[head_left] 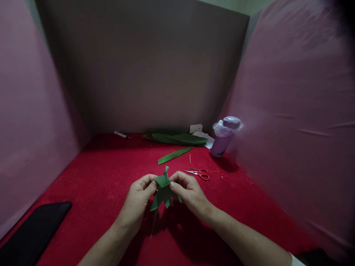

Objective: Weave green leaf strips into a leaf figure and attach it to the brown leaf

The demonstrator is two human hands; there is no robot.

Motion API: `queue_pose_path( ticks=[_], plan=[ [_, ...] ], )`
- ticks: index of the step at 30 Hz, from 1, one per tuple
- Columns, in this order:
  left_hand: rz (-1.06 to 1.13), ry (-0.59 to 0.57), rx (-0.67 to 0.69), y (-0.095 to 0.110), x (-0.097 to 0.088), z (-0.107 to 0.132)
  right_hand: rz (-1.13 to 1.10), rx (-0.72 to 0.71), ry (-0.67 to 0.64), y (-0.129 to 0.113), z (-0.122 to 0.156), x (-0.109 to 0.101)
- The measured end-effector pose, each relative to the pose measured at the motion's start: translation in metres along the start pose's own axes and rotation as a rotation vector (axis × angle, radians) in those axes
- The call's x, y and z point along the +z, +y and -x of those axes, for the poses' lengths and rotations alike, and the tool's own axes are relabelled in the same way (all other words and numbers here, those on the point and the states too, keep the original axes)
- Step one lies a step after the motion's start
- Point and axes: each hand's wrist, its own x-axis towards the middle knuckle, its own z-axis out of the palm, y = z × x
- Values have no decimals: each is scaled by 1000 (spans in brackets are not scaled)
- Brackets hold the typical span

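Observation:
Between my two hands is a folded green leaf [163, 180], with a short stub sticking up at its top and pointed, cut ends fanning out below. A thin strand trails from it toward me. My left hand [140, 195] pinches its left edge between thumb and fingers. On the opposite edge, my right hand [190, 192] grips it the same way, thumb in front. Just beyond my right hand lie red-handled scissors [203, 174], blades pointing left. A single cut leaf strip [174, 155] rests farther back on the red cloth [105, 177].
A pile of long green leaves [177, 138] lies at the back, beside white paper [208, 140]. At right stands a purple cup [220, 144] with clear plastic at its top. A white pen-like item [121, 135] is back left; a black flat object [36, 232] lies front left. Pink panels flank both sides.

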Motion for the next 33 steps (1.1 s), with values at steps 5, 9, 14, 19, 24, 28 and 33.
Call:
queue_pose_path(
  ticks=[5, 9, 14, 19, 24, 28, 33],
  plan=[
    [-34, 40, 37, 3, 1, -1, -34, 5, 23, 2, -1, -1],
    [-31, 51, 55, 2, 1, -1, 42, -3, 31, 0, -2, 0],
    [115, 127, -36, -3, 2, -4, 621, -401, 263, -4, 6, 0],
    [214, 268, 0, -1, 3, -6, 955, -645, 261, -8, 14, 7],
    [214, 264, 2, 1, 3, -5, 1038, -586, 269, -10, 12, 20],
    [197, 255, -3, 0, 3, -6, 1051, -505, 299, -7, 9, 23],
    [103, 243, -25, -5, 1, -6, 969, -457, 264, -5, 6, 19]
  ],
)
